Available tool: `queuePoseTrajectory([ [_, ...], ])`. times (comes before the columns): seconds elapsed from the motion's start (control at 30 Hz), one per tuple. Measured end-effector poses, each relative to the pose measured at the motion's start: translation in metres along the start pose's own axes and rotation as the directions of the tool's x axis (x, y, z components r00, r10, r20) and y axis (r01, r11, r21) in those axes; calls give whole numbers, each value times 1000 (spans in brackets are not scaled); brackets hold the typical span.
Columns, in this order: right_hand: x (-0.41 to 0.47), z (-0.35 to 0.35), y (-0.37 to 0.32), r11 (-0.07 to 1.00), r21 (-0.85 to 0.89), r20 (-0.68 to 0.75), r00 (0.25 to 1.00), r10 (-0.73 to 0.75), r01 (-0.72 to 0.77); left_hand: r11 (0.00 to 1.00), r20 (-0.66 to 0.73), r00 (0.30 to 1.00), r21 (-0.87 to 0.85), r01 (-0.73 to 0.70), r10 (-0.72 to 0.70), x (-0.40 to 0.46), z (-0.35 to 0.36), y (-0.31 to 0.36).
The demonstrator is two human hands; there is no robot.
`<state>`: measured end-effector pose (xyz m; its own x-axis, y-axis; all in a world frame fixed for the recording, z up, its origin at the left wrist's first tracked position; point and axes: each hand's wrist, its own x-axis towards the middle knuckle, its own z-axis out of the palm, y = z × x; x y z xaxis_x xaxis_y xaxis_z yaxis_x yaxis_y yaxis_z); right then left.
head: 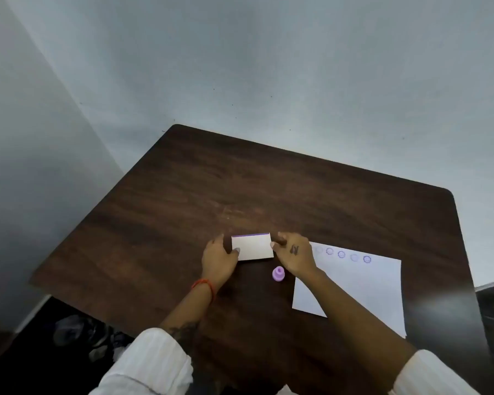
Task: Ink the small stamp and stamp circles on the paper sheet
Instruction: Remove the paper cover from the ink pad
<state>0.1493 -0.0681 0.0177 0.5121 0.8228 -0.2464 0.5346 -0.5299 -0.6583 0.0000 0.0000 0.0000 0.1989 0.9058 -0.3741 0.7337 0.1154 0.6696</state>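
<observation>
On a dark wooden table (183,195) against pale grey walls (240,67), the left hand (217,259) and right hand (294,256) pinch the closed white ink pad case (253,248) by its ends, the purple small stamp (278,273) standing just before it and the paper sheet (362,286) with its row of stamped circles (341,254) lying to the right.

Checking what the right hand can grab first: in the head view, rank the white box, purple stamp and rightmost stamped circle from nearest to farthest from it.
1. white box: touched by the right hand, on its left.
2. purple stamp: just below-left.
3. rightmost stamped circle: off to the right, on the paper sheet.
</observation>
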Motion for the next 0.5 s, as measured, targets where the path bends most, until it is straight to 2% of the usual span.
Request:
queuePoseTrajectory([
  [0.3,13,18,3,999,-45,42,999,9,-7,1000,27,1000,-26,-5,6,9,0,2],
  [0.5,15,22,1,999,-44,14,1000,21,-21,997,31,999,-74,-8,11,7,0,5],
])
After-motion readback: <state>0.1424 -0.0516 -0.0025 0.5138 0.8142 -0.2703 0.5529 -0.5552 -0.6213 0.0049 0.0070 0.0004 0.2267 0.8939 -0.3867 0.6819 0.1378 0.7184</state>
